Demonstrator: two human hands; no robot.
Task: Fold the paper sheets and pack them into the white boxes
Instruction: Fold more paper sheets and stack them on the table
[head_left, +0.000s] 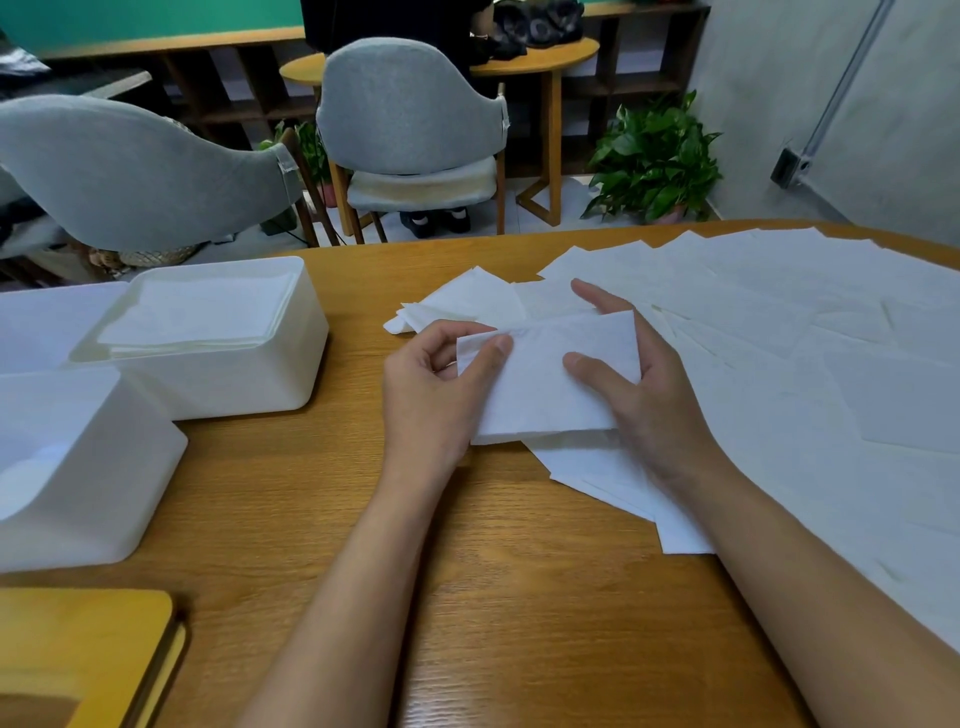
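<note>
Both hands, left hand (436, 384) and right hand (639, 384), pinch a folded sheet (545, 384) mid-table. Uneven pressure could skew its crease.

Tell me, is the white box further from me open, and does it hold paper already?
Open and partly filled. The white box has no lid on, and a flat stack of folded sheets lies inside it, near the rim.

Both bare forearms reaching in from near edge, converging toward centre. Left hand (436, 384) palm turned inward, fingers curled, thumb and fingertips pinching left edge of folded white paper sheet (545, 384). Right hand (639, 384) spread wider, thumb pressed on top of sheet, fingers extended behind its far-right side. Wrists roughly level, sleeves none.
</note>
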